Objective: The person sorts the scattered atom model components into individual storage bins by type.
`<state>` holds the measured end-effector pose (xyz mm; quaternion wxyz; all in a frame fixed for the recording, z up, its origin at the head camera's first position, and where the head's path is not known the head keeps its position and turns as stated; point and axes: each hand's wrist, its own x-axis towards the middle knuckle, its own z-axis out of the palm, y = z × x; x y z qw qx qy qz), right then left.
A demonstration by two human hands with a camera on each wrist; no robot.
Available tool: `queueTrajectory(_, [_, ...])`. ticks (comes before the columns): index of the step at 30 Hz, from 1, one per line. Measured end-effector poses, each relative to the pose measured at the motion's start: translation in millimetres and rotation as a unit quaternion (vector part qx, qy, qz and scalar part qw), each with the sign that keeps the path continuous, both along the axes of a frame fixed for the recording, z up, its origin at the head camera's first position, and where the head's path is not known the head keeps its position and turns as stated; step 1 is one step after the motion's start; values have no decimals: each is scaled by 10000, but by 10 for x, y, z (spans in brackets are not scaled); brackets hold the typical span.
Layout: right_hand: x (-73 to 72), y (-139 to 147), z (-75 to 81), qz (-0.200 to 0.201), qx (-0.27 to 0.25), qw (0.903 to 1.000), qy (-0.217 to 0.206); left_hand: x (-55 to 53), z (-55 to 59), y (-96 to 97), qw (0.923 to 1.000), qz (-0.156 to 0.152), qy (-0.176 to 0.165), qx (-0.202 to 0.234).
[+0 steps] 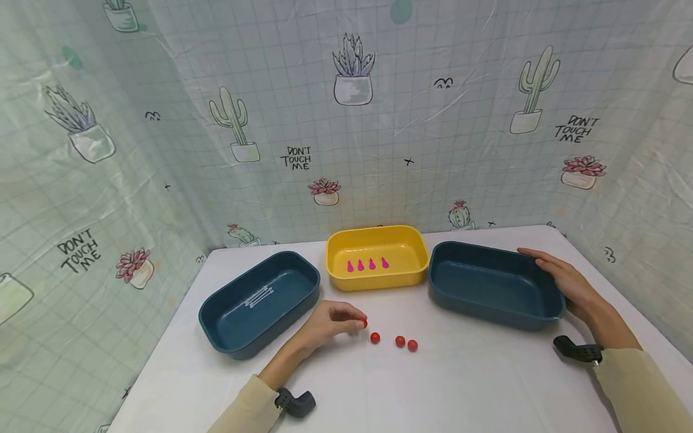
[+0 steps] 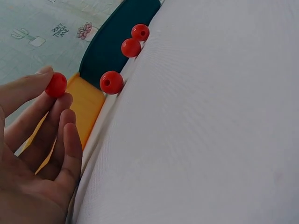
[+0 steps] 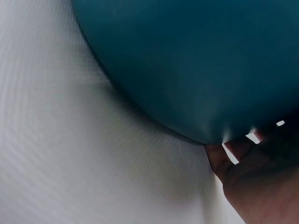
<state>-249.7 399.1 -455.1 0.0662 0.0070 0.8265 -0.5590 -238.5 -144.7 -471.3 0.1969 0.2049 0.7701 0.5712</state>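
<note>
Between thumb and forefinger, my left hand (image 1: 330,322) pinches a round red bead (image 2: 58,86), held low over the white table. Three more red beads with holes lie to its right: one bead (image 1: 375,338) near the fingertips, then a close pair, a bead (image 1: 400,341) and another bead (image 1: 412,346). My right hand (image 1: 574,287) rests at the right end of a dark blue bin (image 1: 489,307), its fingers stretched along the rim. In the right wrist view, the fingers (image 3: 219,158) touch the bin's outer wall; the fingertips are partly hidden there.
A second dark blue bin (image 1: 260,337) on the left holds several thin pale sticks (image 1: 258,297). At the back middle, a yellow bin (image 1: 379,280) holds several small pink pieces (image 1: 372,264) in a row. Behind the table (image 1: 433,397) hangs a cactus-print curtain (image 1: 400,168).
</note>
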Motion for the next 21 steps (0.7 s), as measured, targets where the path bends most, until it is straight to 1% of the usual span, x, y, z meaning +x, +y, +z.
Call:
queueTrajectory(6, [-5, 1, -3, 25, -4, 10000, 17, -3, 10, 60, 9998, 108, -85, 115])
queueTrajectory(10, [-5, 4, -8, 37, 6, 10000, 49, -25, 34, 119, 9995, 171, -94, 237])
queueTrajectory(13, [-12, 8, -12, 77, 7, 10000, 50, -48, 85, 176, 9992, 217, -73, 317])
queueTrajectory(16, [-24, 13, -9, 128, 18, 9999, 38, -78, 165, 238, 9991, 266, -5, 340])
queueTrajectory(21, [-29, 23, -5, 157, 63, 9999, 19, -144, 301, 339, 9985, 200, 239, 440])
